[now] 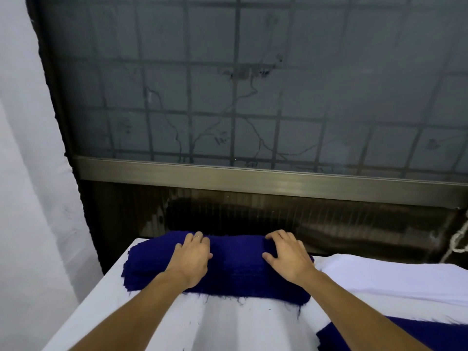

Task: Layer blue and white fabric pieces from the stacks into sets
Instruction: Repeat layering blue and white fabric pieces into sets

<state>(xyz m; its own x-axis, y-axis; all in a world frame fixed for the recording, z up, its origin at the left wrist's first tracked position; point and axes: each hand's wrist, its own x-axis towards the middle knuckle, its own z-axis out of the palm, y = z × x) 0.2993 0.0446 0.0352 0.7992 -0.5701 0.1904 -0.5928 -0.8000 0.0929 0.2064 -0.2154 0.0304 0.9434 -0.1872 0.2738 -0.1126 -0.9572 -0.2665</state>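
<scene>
A thick stack of dark blue fabric pieces (235,269) with frayed edges lies at the far end of a white-covered table (157,323). My left hand (193,257), with a ring on one finger, rests flat on the stack's left part, fingers reaching its far edge. On the right part lies my right hand (285,254), fingers spread over the top. A stack of white fabric (395,279) sits to the right of the blue stack. Another blue piece (430,335) shows at the bottom right, partly under my right forearm.
A frosted window with a metal grid (253,84) and a metal sill (253,178) stands close behind the table. A white curtain (30,173) hangs on the left. A white cord (458,239) dangles at the right edge.
</scene>
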